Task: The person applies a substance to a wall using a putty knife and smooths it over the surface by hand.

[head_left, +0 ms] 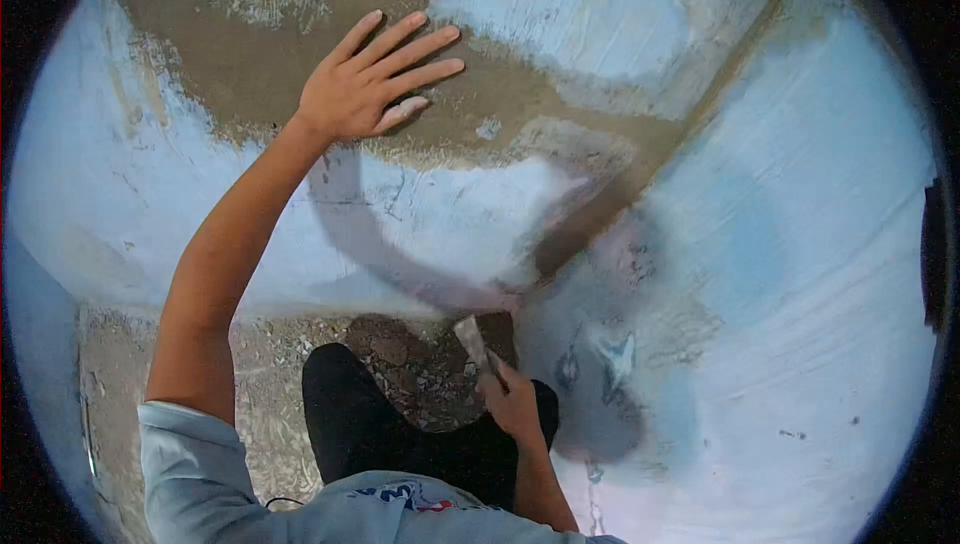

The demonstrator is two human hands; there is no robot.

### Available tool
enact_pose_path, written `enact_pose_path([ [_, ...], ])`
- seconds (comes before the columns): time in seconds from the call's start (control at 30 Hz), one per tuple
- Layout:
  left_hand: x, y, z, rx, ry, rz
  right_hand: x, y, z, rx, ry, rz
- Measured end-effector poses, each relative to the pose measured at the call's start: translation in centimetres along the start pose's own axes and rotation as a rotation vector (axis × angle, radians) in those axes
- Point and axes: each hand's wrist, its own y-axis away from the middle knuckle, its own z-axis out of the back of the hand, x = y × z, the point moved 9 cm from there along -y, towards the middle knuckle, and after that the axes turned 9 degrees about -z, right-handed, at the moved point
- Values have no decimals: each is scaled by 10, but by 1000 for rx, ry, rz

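My left hand (372, 76) lies with fingers spread against a brown bare patch (540, 94) of the wall, and its thumb tip looks whitish. Pale blue paint (580, 14) with ragged edges surrounds that patch. Low down near the wall's corner, my right hand (512, 402) is closed round the handle of a scraper (470, 339). Its flat blade points up and away from me, and no contact between blade and wall shows. The fingers partly hide the handle.
A second blue wall (800, 244) stands on the right, meeting the first along a brown bare corner strip (600, 219). Chips and debris cover the floor (270, 384) around my dark-clad legs (350, 414). My arm's shadow falls across the wall.
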Motion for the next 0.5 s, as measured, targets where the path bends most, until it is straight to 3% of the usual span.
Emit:
enact_pose_path([
  [0.07,-1,1,-2,-7,43,0,-3,-21,-8,-36,-72,-20],
  [0.17,6,1,4,16,109,-31,27,-40,-2,-196,-43,237],
  [0.27,32,2,26,-34,232,-54,86,-32,23,-258,-172,323],
  [0.3,49,-2,40,-118,126,-21,79,-37,26,-233,-351,208],
  [0.43,125,-49,90,-164,-19,236,72,-51,45,-209,-284,243],
  [0.5,154,-69,95,-277,-52,325,83,-44,65,-398,-424,212],
])
